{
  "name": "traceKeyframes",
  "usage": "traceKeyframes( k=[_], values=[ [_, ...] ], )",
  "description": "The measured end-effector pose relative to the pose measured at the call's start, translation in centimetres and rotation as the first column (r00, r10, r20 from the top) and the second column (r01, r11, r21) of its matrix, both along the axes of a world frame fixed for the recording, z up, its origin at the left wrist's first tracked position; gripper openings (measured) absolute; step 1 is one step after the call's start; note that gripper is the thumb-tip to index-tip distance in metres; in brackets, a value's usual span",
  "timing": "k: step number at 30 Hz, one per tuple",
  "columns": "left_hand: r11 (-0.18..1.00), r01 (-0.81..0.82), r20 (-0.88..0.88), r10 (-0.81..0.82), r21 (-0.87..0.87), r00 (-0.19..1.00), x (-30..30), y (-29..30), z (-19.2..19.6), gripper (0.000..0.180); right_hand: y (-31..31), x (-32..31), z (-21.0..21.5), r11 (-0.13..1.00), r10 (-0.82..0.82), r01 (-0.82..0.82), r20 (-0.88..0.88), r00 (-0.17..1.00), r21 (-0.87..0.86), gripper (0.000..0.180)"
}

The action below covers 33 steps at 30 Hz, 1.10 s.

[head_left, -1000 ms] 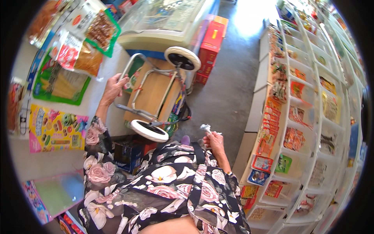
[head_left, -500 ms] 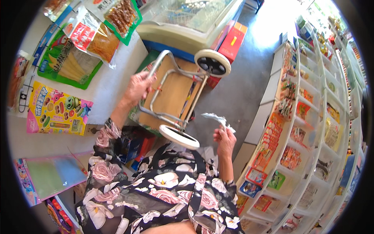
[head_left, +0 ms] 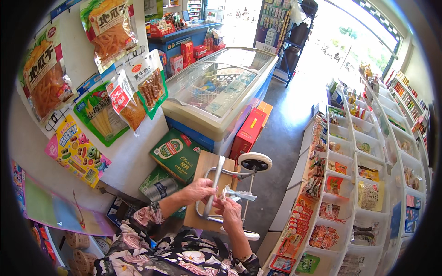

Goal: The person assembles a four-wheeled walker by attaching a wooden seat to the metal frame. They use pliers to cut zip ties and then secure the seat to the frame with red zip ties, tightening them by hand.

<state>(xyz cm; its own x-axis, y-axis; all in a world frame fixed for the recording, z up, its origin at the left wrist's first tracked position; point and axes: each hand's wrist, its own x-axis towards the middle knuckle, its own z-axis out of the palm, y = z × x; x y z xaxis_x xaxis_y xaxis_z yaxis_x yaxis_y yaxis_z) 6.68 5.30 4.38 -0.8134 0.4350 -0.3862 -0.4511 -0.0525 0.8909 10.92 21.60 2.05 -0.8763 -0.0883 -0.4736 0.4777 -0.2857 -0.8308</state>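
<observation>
A small two-wheeled cart frame [head_left: 220, 170] of metal tube stands low in front of me, tilted, with a light wooden board [head_left: 206, 166] behind the tube. Its white-rimmed wheel [head_left: 255, 162] shows at the far side; a second one is partly behind my right arm. The fingers of my left hand [head_left: 199, 192] are closed on the tube. Close beside it, my right hand [head_left: 230, 214] pinches a crumpled white and pale blue strip [head_left: 240, 194], its loose end pointing right. Whether the strip touches the tube I cannot tell.
Beyond the cart stand green cartons [head_left: 175, 154], a red box [head_left: 248, 133] and a glass-topped chest freezer [head_left: 221, 87]. Snack packets [head_left: 99, 117] hang on the white panel at left. Tiered clear bins [head_left: 329, 209] of packaged snacks line the right, beside the grey floor [head_left: 281, 133].
My right hand has brought the strip leftward to the tube beside my left hand. The view has tilted up, showing more of the freezer and shop. The left hand stays on the tube.
</observation>
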Motion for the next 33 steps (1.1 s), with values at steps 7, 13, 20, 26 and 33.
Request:
traceKeyframes(
  k=[7, 13, 20, 26, 33],
  values=[
    [0.958, 0.286, -0.016, -0.286, -0.029, 0.958, 1.1, 5.1, 1.7, 0.028, 3.1, 0.2, -0.7, 0.898, -0.017, 0.045, 0.066, 0.998, -0.438, 0.027],
    [0.934, 0.354, -0.047, -0.356, -0.048, 0.933, 3.6, 3.5, 2.3, 0.035, 7.2, 1.8, 0.4, 0.870, -0.476, 0.481, 0.068, 0.877, -0.106, 0.022],
    [0.976, 0.071, 0.184, -0.033, -0.206, 0.982, 4.5, -0.8, -7.3, 0.029, 10.7, 5.9, 0.2, 0.742, -0.634, 0.658, 0.186, 0.750, -0.124, 0.023],
    [0.959, -0.007, 0.420, 0.130, -0.282, 0.898, 4.7, -1.6, -17.5, 0.023, 9.1, 10.4, 1.3, 0.683, -0.704, 0.719, 0.149, 0.695, -0.126, 0.024],
    [0.906, 0.318, 0.497, -0.147, -0.280, 0.855, 3.9, 3.2, -23.8, 0.025, 6.2, 13.4, 5.7, 0.635, -0.758, 0.763, 0.096, 0.645, -0.118, 0.026]
  ],
)
